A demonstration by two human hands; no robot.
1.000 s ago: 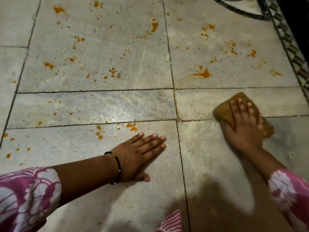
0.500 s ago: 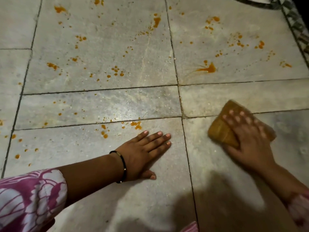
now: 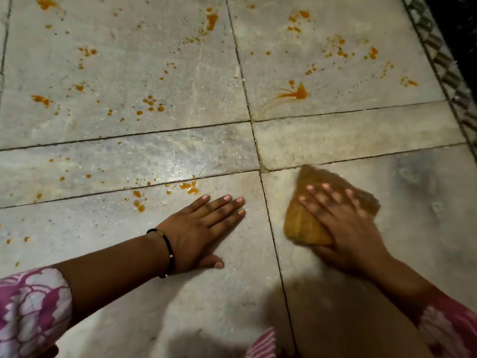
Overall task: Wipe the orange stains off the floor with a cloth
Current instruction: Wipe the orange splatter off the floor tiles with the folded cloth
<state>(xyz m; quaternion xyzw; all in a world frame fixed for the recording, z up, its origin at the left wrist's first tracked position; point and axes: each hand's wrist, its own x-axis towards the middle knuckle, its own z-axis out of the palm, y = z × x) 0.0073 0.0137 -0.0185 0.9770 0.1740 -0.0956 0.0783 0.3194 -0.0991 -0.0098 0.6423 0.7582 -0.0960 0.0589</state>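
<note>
Most of the stone floor [image 3: 180,156] is unwiped: orange stains [image 3: 296,93] dot the far and left tiles, while the near right tile looks clean. The right hand [image 3: 343,223], fingers spread flat, presses the orange-brown cloth [image 3: 302,223] there. The left hand [image 3: 201,228] rests open on the floor.

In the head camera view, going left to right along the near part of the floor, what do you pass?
Patterned sleeve → black bracelet → left hand, flat on the floor → tile joint line → brown cloth → right hand, pressing the cloth.
</note>
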